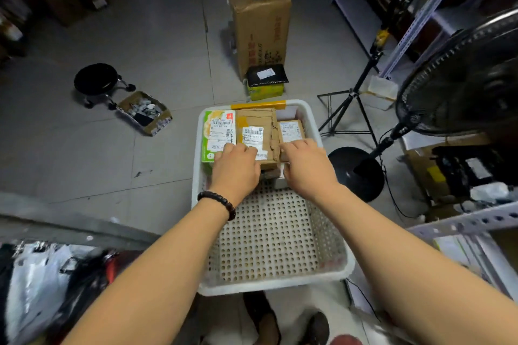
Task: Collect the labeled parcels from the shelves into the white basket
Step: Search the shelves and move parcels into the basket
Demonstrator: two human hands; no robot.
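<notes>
Grey floor tiles; white basket holds three white-labelled parcels, print illegible.

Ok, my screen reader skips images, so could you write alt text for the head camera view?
A left hand and right hand rest on three labeled parcels packed at the far end of a white basket: a green-and-white box, a crumpled brown box and a small brown box. A black fan stands to the right.

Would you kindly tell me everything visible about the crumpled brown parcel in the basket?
The brown parcel is creased cardboard with yellow tape and a barcode label. It lies label-up at the far end of the white basket, between a green parcel and a smaller box. The left hand rests on it.
</notes>
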